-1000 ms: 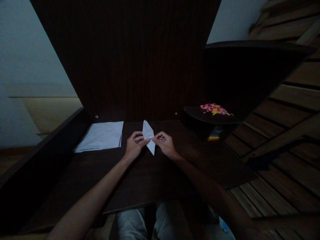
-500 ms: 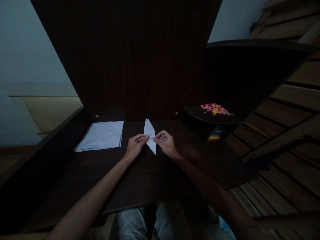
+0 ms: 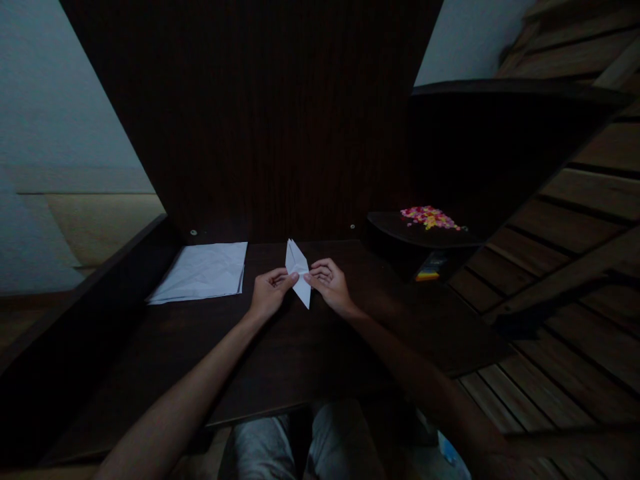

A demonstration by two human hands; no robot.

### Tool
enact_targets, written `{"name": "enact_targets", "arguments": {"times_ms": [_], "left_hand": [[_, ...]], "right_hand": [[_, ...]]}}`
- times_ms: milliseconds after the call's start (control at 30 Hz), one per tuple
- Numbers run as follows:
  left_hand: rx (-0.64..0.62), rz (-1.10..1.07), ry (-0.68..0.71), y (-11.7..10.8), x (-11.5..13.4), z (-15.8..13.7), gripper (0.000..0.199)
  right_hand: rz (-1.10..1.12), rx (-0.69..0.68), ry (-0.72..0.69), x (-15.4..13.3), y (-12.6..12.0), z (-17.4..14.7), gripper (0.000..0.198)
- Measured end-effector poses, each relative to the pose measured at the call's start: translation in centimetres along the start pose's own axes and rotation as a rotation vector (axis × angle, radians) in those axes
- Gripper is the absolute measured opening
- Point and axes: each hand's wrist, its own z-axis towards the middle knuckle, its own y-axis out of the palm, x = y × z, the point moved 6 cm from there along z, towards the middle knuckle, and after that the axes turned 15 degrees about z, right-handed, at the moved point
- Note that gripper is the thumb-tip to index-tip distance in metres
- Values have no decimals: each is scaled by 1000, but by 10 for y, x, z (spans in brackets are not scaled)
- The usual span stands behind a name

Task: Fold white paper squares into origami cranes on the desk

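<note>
A white folded paper point(image 3: 301, 287), narrow and diamond-shaped with split points at its far end, is held just above the dark desk. My left hand point(image 3: 271, 290) pinches its left edge, thumb on top and fingers curled beneath. On the right edge, my right hand point(image 3: 330, 285) grips the same paper between thumb and curled fingers. The undersides of the fingers are partly hidden. To the left of my hands lies a stack of white paper sheets point(image 3: 203, 270), slightly creased.
The dark wooden desk point(image 3: 280, 373) has a raised side panel point(image 3: 90, 293) on the left and a tall back panel point(image 3: 280, 120). A small corner shelf point(image 3: 387, 225) at the right carries a pile of pink and yellow bits point(image 3: 431, 217). A small colourful box point(image 3: 429, 268) sits below it.
The folded paper has shifted very slightly left and turned a little, its far points looking closer together. Both hands keep their hold on it.
</note>
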Motion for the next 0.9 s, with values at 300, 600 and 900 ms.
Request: {"name": "enact_targets", "arguments": {"times_ms": [300,600,900], "left_hand": [[-29,-1,-4,3,-2,-1,31],[-52,7,10,4,-4,-2,29],[-72,-41,1,5,-2,-3,34]], "right_hand": [[0,-11,42,8,-1,3,33],[14,-8,84,7,-2,3,32],[-2,-18,70,5,-1,4,34]]}}
